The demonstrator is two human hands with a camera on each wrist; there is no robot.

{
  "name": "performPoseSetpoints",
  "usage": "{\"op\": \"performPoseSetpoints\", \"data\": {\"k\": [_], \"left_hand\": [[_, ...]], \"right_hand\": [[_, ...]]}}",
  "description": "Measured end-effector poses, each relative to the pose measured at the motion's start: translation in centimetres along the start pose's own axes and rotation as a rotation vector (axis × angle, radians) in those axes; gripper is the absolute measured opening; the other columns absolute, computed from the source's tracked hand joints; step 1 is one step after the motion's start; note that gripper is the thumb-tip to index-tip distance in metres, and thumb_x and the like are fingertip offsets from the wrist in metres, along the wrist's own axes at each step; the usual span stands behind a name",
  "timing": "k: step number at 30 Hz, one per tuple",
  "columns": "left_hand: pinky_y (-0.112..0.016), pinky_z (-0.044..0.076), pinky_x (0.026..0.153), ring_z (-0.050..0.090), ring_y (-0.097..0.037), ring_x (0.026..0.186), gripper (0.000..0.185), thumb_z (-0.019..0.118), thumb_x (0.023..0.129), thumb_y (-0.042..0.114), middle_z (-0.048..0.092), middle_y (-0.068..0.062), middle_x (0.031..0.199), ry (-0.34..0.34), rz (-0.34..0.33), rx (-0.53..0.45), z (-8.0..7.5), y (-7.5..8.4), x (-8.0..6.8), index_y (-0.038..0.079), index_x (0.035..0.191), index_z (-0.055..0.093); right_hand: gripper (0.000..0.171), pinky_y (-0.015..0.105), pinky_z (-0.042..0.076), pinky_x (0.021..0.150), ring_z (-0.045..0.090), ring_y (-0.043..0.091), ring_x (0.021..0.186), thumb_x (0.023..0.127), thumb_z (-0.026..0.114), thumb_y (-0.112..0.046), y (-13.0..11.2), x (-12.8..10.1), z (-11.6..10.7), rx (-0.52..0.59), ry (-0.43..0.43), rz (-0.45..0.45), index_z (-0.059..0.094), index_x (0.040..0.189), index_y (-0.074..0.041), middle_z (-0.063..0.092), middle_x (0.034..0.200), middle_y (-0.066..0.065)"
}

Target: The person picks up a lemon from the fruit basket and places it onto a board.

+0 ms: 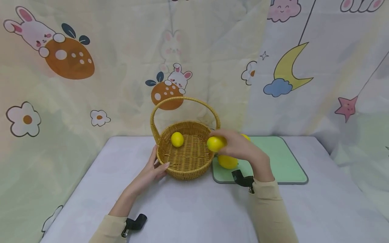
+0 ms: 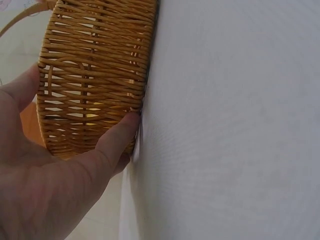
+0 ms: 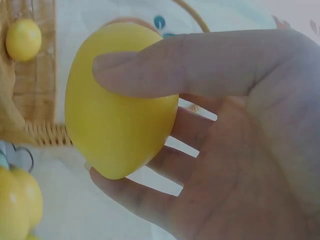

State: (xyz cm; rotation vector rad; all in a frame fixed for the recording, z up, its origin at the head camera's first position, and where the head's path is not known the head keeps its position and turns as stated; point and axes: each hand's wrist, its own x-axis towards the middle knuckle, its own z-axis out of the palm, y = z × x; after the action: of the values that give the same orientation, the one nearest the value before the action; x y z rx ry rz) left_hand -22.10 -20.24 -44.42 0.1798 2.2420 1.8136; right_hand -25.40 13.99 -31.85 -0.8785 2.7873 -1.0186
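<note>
A lemon (image 1: 215, 143) is pinched between thumb and fingers of the right hand (image 1: 243, 148) at the basket's (image 1: 185, 168) right rim. The basket's left wall is touched by the left hand (image 1: 152, 172), fingers relaxed.

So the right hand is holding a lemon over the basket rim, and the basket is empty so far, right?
Not quite. The right hand does hold a lemon at the basket rim, but the head view shows another lemon already lying inside.
</note>
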Motion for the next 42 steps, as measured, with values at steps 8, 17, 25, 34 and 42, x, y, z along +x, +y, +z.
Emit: {"op": "performPoseSetpoints", "data": {"k": [8, 17, 25, 34, 42], "left_hand": [[-0.041, 0.043, 0.112, 0.005, -0.034, 0.155, 0.093, 0.058, 0.1, 0.036, -0.021, 0.007, 0.165, -0.02, 0.026, -0.055, 0.2, 0.0, 0.0, 0.051, 0.151, -0.019], [-0.041, 0.043, 0.112, 0.006, -0.033, 0.156, 0.094, 0.058, 0.1, 0.036, -0.02, 0.002, 0.166, -0.009, 0.011, -0.05, 0.1, -0.1, -0.2, 0.049, 0.152, -0.02], [-0.041, 0.042, 0.113, 0.004, -0.033, 0.156, 0.094, 0.057, 0.101, 0.034, -0.021, 0.004, 0.166, -0.013, 0.013, -0.051, -0.1, 0.0, -0.2, 0.049, 0.152, -0.02], [-0.042, 0.042, 0.113, 0.005, -0.033, 0.156, 0.094, 0.057, 0.101, 0.034, -0.019, 0.002, 0.166, -0.029, 0.032, -0.064, -0.2, 0.0, -0.1, 0.049, 0.152, -0.021], [-0.042, 0.042, 0.113, 0.005, -0.033, 0.156, 0.094, 0.057, 0.101, 0.034, -0.018, 0.001, 0.167, -0.033, 0.041, -0.058, -0.1, -0.1, 0.0, 0.05, 0.152, -0.02]], "right_hand": [[0.056, 0.041, 0.05, 0.091, 0.056, 0.026, 0.107, 0.077, 0.067, 0.007, 2.3, -1.4, -1.6, 0.012, 0.021, 0.056, 0.063, 0.13, -0.012, 0.065, 0.126, 0.005], [0.06, 0.046, 0.048, 0.091, 0.055, 0.031, 0.106, 0.073, 0.06, 0.011, 5.9, -2.4, -2.2, -0.129, 0.04, 0.114, 0.06, 0.132, -0.001, 0.063, 0.13, 0.017], [0.061, 0.045, 0.046, 0.09, 0.052, 0.033, 0.107, 0.073, 0.063, 0.005, 8.6, -2.5, -1.6, -0.128, -0.04, 0.233, 0.059, 0.133, -0.003, 0.058, 0.137, 0.02], [0.064, 0.043, 0.044, 0.089, 0.05, 0.03, 0.105, 0.072, 0.062, 0.004, 10.9, -2.4, -0.6, -0.116, -0.095, 0.34, 0.059, 0.135, -0.008, 0.06, 0.133, 0.016], [0.063, 0.049, 0.044, 0.096, 0.049, 0.03, 0.109, 0.074, 0.064, 0.001, 11.4, -2.4, 0.1, -0.107, -0.094, 0.361, 0.058, 0.135, -0.011, 0.058, 0.135, 0.014]]}}
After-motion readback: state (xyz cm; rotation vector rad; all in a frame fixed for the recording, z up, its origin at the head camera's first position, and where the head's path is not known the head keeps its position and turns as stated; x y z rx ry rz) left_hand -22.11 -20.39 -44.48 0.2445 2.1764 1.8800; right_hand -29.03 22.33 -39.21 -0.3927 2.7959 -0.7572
